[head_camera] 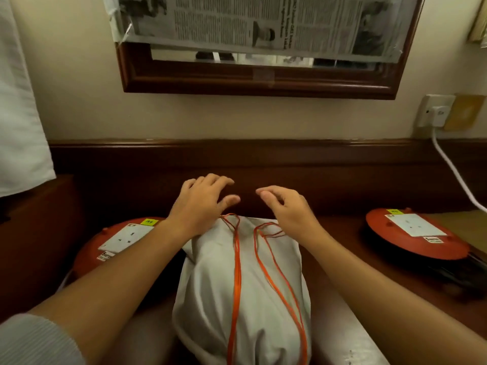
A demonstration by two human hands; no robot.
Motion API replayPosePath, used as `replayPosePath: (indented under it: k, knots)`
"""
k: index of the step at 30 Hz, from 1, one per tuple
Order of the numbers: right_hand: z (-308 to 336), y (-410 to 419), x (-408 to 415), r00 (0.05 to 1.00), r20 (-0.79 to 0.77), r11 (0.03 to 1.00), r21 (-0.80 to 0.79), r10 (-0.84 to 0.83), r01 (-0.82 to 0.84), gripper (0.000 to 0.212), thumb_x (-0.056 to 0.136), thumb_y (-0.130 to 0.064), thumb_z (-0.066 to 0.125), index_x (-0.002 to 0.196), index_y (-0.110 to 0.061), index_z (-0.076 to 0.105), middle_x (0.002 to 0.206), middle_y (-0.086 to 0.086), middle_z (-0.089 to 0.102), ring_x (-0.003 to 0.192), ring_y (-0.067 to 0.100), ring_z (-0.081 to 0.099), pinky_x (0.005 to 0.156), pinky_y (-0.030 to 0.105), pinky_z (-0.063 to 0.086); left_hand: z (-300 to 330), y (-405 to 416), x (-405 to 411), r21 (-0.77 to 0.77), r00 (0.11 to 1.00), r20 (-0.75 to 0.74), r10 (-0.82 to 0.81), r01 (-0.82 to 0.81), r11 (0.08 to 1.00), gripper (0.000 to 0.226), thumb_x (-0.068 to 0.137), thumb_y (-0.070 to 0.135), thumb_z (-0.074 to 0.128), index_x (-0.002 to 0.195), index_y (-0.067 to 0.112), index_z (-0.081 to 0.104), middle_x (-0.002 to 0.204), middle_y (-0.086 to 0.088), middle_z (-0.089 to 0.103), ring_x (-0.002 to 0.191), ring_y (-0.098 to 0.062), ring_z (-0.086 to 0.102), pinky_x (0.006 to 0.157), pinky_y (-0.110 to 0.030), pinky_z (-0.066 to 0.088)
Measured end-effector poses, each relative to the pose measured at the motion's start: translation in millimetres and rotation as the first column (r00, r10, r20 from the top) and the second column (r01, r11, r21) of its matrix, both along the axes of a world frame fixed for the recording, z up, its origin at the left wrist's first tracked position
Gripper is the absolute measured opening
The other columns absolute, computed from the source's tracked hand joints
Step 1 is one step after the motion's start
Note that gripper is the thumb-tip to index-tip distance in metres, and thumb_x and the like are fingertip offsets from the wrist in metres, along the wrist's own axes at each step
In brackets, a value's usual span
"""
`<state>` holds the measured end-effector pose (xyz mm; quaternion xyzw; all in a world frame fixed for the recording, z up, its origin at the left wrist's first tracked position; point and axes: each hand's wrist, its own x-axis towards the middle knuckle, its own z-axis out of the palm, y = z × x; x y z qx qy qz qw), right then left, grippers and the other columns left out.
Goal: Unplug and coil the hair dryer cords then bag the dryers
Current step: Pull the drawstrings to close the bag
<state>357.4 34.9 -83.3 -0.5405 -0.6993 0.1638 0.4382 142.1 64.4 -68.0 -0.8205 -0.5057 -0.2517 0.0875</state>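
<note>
Hands hover side by side above the top of one pale bag, which lies full and bulging on the worktop, its closed neck pointing toward the wall. The left hand has its fingers spread and gently bent, its grip apart and holding nothing; its wrist sits over the bag's upper left corner, though whether it touches the cloth cannot be told. The right hand is also loose, thumb and fingers curved with a gap between them, its grip around nothing, just above the bag's upper right corner. Orange drawstrings run from the neck down the bag's length in two bundles, lying slack on the cloth, free of both hands. Two red cord reels stand on the worktop: one just left of the bag, partly hidden by the left forearm, one well apart to the right. One white cable hangs from one wall socket at the right. One mirror hangs above, covered with newspaper. No dryer itself shows.
</note>
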Motion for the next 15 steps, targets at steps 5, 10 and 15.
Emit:
replayPosePath:
  k: [5, 10, 15]
  knots:
    - [-5.2, -64.4, 11.9, 0.949, -0.237, 0.974, 0.036, -0.207, 0.221, 0.036, 0.102, -0.038, 0.048, 0.134, -0.026, 0.061, 0.128, -0.012, 0.064, 0.119, 0.004, 0.057, 0.1, 0.03, 0.048, -6.2, -73.3, -14.6, -0.136, 0.74, 0.665, 0.096, -0.007, 0.991, 0.05, 0.102, 0.051, 0.027, 0.131, 0.022, 0.056, 0.131, 0.001, 0.054, 0.122, -0.016, 0.05, 0.098, -0.032, 0.038]
    - [-37.6, -153.8, 7.1, 0.793, -0.521, 0.946, -0.104, -0.316, 0.308, 0.046, 0.102, -0.046, 0.044, 0.145, -0.028, 0.045, 0.134, -0.009, 0.057, 0.122, 0.008, 0.052, 0.101, 0.031, 0.04, -44.0, -175.2, -15.5, -0.137, 0.356, 0.926, 0.127, 0.002, 0.991, 0.03, 0.107, 0.039, 0.025, 0.121, 0.031, 0.05, 0.113, 0.018, 0.053, 0.107, 0.003, 0.049, 0.087, -0.014, 0.032]
    - [-72.3, -216.3, -26.6, 0.843, -0.466, 0.963, -0.147, -0.27, 0.227, 0.074, 0.087, -0.067, 0.039, 0.152, -0.032, 0.031, 0.147, -0.019, 0.04, 0.134, 0.002, 0.04, 0.112, 0.034, 0.036, -91.7, -219.7, -4.4, -0.239, 0.355, 0.912, 0.208, 0.047, 0.97, 0.059, 0.096, 0.057, 0.023, 0.147, 0.03, 0.036, 0.145, 0.013, 0.037, 0.129, 0.001, 0.034, 0.101, -0.022, 0.027]
